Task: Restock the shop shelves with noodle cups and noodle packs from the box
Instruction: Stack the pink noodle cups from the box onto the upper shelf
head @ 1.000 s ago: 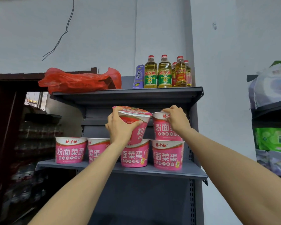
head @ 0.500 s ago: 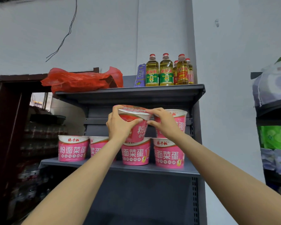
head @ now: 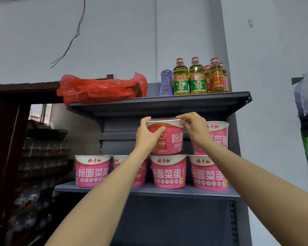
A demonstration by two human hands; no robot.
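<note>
My right hand (head: 194, 128) has left the neighbouring cup and now both hands' fingers grip the pink noodle cup (head: 167, 137). It has levelled out from its tilt onto the lower cup (head: 168, 172); I judge this one nearly placed.

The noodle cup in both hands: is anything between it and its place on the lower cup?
Nothing visible. The held noodle cup, gripped by the left hand and right hand, already sits on the lower cup, under the upper shelf.

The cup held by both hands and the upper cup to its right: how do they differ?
The held noodle cup is gripped by the left hand and right hand; the upper right cup stands free. The held one shows more of its label; the right one is partly hidden behind the right wrist. Both are pink, stacked on lower cups.
</note>
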